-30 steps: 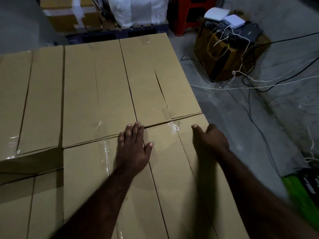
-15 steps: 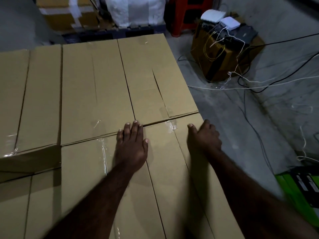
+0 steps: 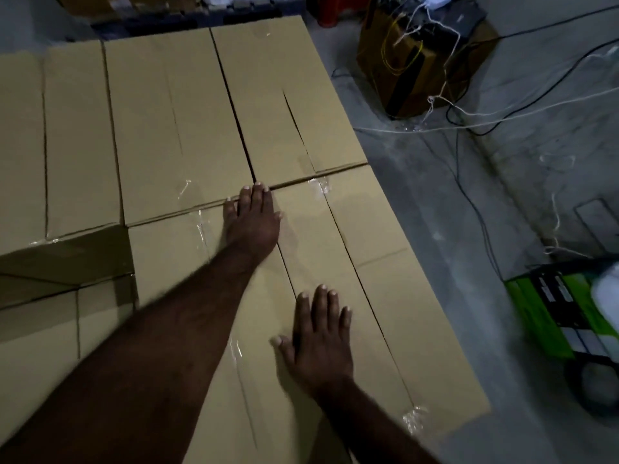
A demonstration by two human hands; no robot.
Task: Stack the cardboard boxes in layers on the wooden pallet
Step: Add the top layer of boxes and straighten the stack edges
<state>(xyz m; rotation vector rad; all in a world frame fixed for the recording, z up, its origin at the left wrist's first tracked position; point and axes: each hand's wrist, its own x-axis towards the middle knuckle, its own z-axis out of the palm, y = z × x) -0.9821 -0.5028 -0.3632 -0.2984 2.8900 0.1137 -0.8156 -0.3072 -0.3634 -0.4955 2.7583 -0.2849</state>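
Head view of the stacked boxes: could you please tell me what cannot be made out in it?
Wooden pallet: hidden under the cardboard boxes in the head view.
Lower layers: covered by the top layer, so their number cannot be told.
Green box: cut off by the right edge, its print blurred.
Devices on the brown box: cut off by the top edge.

I see grey concrete floor [image 3: 418, 212] right of the cardboard boxes [image 3: 174, 112]: cables [image 3: 469, 199] trail across it, a yellow box [image 3: 402, 72] beyond, a green box [image 3: 552, 313] nearer.
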